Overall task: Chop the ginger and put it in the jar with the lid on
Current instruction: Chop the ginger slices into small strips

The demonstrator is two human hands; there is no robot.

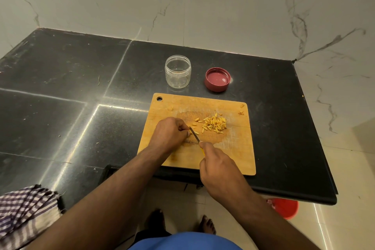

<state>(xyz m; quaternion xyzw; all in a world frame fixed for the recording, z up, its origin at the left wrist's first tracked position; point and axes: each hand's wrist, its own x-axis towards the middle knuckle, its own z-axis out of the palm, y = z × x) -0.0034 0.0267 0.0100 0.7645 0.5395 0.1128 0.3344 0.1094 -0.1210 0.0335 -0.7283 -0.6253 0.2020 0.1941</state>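
A wooden cutting board [229, 154] lies on the black counter. A pile of chopped ginger sticks [214, 124] sits on its far middle. My left hand [169, 135] has curled fingers pressed down on the board, likely holding a ginger piece that is hidden under them. My right hand [220, 166] grips a small knife [194, 134] with a yellow handle, its blade right beside my left fingertips. Beyond the board stand an empty clear jar [178, 71] and, to its right, a dark red lid [217, 79] lying upside down.
The black counter [71, 87] meets a marble wall behind and ends at an edge on the right. A checked cloth [24, 211] lies at the near left. A red bucket [286, 208] stands on the floor below the counter. Small ginger scraps [241, 112] lie near the board's far right corner.
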